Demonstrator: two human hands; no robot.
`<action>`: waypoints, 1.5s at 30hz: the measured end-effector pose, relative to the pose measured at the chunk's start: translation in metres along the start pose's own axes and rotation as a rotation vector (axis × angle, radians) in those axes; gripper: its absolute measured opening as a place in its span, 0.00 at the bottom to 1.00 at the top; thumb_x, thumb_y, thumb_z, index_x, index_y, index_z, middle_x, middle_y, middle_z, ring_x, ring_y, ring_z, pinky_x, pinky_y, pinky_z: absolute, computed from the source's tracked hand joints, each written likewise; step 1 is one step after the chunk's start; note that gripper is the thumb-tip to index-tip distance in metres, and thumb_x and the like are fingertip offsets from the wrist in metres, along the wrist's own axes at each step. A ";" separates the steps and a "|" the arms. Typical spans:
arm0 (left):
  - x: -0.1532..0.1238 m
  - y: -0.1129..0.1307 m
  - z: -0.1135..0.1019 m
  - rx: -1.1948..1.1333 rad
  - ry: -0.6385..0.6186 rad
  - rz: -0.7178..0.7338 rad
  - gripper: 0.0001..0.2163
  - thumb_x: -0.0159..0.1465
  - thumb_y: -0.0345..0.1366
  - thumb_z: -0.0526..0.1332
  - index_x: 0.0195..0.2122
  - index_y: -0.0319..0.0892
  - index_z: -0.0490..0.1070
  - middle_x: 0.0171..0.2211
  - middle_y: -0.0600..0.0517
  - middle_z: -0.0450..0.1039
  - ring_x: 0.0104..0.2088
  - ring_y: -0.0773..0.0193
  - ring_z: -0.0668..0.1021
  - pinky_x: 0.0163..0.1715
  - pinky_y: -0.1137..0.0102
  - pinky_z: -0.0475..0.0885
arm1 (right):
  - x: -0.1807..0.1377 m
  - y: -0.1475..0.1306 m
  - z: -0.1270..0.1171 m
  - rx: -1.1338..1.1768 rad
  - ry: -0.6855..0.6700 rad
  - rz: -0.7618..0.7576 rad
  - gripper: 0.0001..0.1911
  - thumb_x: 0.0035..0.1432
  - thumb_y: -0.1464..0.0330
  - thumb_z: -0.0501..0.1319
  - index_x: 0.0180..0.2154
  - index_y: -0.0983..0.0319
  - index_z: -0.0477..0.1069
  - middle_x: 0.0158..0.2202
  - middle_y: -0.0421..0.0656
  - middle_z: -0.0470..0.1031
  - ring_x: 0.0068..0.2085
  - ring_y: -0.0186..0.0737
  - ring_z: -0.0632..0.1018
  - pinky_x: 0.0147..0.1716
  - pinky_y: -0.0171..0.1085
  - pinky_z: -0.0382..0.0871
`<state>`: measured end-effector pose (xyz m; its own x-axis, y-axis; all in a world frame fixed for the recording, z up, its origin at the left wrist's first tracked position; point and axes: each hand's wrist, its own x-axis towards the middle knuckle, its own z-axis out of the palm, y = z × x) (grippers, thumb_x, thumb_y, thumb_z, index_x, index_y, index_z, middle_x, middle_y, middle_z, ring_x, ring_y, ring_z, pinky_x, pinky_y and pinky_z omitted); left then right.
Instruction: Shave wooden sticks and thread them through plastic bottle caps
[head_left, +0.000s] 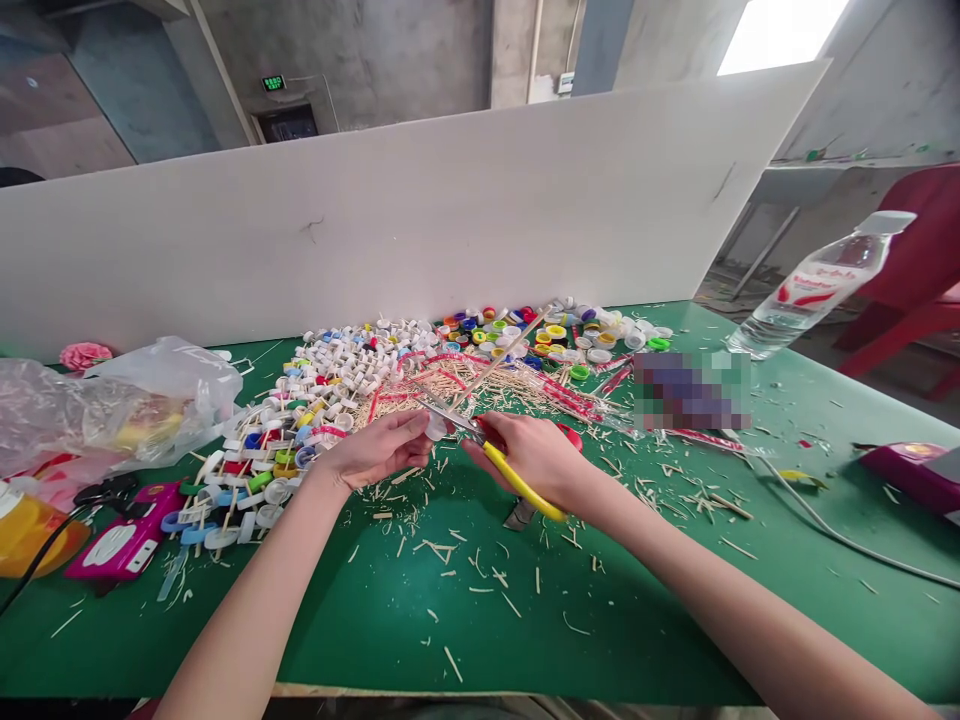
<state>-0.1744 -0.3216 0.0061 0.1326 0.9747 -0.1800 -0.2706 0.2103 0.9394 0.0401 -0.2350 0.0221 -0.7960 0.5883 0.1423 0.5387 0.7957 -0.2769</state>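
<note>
My left hand pinches a small translucent bottle cap between thumb and fingers. My right hand is closed around yellow-handled scissors, whose metal blades point left, close to the cap. A long thin wooden stick slants up and right from near the blades; what supports it I cannot tell. Behind both hands lies a heap of thin wooden sticks among red-and-clear plastic wrappers. To the left, many caps with sticks in them are piled up.
Loose coloured caps lie at the back against a white board. Stick scraps litter the green table. Plastic bags and a magenta box stand left. At right are a water bottle, a cable and a purple object.
</note>
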 end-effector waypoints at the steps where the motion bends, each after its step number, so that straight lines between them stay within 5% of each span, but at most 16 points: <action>1: 0.000 0.000 -0.001 -0.001 -0.009 0.001 0.11 0.60 0.43 0.65 0.33 0.40 0.72 0.26 0.55 0.65 0.27 0.73 0.69 0.30 0.76 0.67 | 0.000 0.001 0.002 0.021 0.009 -0.032 0.23 0.61 0.47 0.49 0.34 0.60 0.64 0.31 0.44 0.73 0.27 0.36 0.70 0.24 0.35 0.53; 5: -0.003 0.002 -0.003 -0.006 -0.094 -0.016 0.14 0.59 0.45 0.65 0.31 0.38 0.71 0.24 0.55 0.63 0.25 0.73 0.66 0.26 0.76 0.65 | -0.002 0.004 0.005 0.129 0.029 -0.156 0.25 0.59 0.46 0.51 0.41 0.61 0.61 0.39 0.47 0.70 0.36 0.41 0.71 0.34 0.39 0.64; 11: -0.003 0.001 -0.003 -0.024 -0.187 -0.072 0.10 0.62 0.41 0.62 0.33 0.38 0.71 0.23 0.56 0.58 0.24 0.73 0.62 0.23 0.75 0.60 | -0.003 0.005 0.002 0.141 0.030 -0.215 0.27 0.57 0.45 0.54 0.44 0.61 0.61 0.43 0.49 0.68 0.43 0.46 0.69 0.44 0.48 0.67; 35: -0.001 -0.003 -0.003 0.029 -0.201 -0.170 0.11 0.64 0.41 0.58 0.36 0.38 0.74 0.23 0.56 0.54 0.24 0.70 0.58 0.23 0.72 0.59 | -0.001 0.003 -0.006 0.062 0.012 -0.134 0.13 0.58 0.58 0.54 0.34 0.61 0.68 0.33 0.43 0.75 0.28 0.34 0.69 0.27 0.34 0.55; 41: 0.006 -0.002 0.003 0.057 -0.049 -0.084 0.13 0.63 0.45 0.59 0.36 0.39 0.71 0.25 0.55 0.60 0.25 0.70 0.64 0.27 0.72 0.65 | 0.003 0.009 -0.007 -0.054 0.037 -0.072 0.15 0.58 0.58 0.53 0.36 0.62 0.70 0.34 0.45 0.76 0.27 0.34 0.70 0.27 0.35 0.54; 43: 0.009 -0.001 0.006 0.170 0.161 0.013 0.16 0.65 0.50 0.54 0.39 0.40 0.69 0.29 0.52 0.66 0.30 0.67 0.70 0.36 0.68 0.68 | 0.006 0.015 -0.005 -0.131 0.070 -0.048 0.18 0.59 0.57 0.52 0.39 0.63 0.71 0.35 0.46 0.77 0.30 0.37 0.72 0.27 0.36 0.54; 45: 0.011 0.000 0.010 0.453 0.508 0.183 0.21 0.67 0.53 0.46 0.43 0.41 0.68 0.36 0.47 0.70 0.37 0.62 0.73 0.43 0.63 0.67 | 0.008 0.021 -0.003 -0.206 0.097 -0.030 0.20 0.59 0.55 0.52 0.40 0.63 0.71 0.36 0.48 0.77 0.33 0.41 0.74 0.28 0.37 0.55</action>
<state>-0.1636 -0.3119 0.0069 -0.3684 0.9295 -0.0174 0.1926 0.0947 0.9767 0.0453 -0.2134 0.0200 -0.7872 0.5675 0.2414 0.5685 0.8195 -0.0725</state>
